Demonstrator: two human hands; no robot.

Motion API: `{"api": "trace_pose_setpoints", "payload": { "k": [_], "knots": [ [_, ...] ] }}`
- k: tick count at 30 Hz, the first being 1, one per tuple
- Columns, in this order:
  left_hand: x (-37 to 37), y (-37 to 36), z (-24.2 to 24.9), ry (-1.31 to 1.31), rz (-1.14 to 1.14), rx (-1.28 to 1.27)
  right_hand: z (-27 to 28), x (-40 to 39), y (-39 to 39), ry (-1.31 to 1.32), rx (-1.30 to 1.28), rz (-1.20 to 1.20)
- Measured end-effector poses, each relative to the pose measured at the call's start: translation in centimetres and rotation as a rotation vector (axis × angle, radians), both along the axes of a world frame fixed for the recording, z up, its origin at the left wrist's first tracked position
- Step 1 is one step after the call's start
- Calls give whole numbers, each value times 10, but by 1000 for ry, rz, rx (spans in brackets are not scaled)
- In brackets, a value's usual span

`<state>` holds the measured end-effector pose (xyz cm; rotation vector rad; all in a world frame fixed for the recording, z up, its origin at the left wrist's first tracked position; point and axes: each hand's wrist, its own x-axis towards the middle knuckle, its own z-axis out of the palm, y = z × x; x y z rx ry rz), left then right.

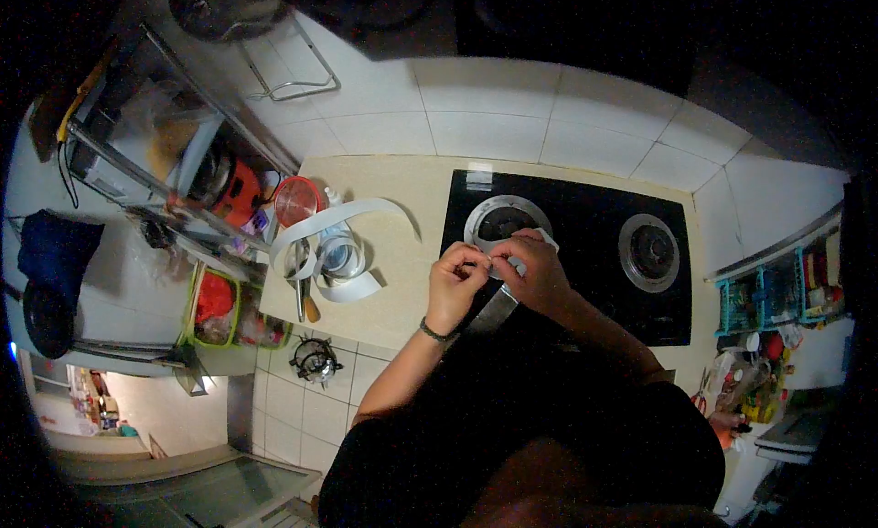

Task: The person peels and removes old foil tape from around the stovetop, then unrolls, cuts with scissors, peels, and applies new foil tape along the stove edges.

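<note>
My left hand (pixel 456 286), with a dark bracelet at the wrist, and my right hand (pixel 532 274) meet fingertip to fingertip over the left front of the black cooktop (pixel 585 208). Both are closed in a pinch; what lies between the fingers is too small to make out. A pale edge shows behind my right hand, near the left burner (pixel 505 219). Under the hands a greyish strip (pixel 494 310) runs down toward my body. Left of them, a loosely curled white strip (pixel 352 290) lies on the beige counter around a clear round container (pixel 339 256).
A red round container (pixel 299 201), scissors (pixel 300 281) and a wooden-handled tool (pixel 313 309) are at the counter's left. The right burner (pixel 649 254) is on the cooktop. A burner grate (pixel 315 360) lies on the floor tiles. Turquoise baskets (pixel 741 301) stand at right.
</note>
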<state>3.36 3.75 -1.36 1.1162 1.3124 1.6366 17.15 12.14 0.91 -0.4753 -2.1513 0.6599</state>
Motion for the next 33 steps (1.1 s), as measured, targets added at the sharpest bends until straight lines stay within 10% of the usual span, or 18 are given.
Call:
{"api": "trace_pose_setpoints", "payload": {
  "k": [10,15,33],
  "knots": [
    [-3,-2,-9,45,-61,-25,-12,2,2,-9,-363,37],
    [-6,-3,-19,-355,-277,-53,-32,6,16,-45,-628,-64],
    [-22,7,-30,-379,-278,-181,-28,0,2,-39,-307,1]
  ]
}}
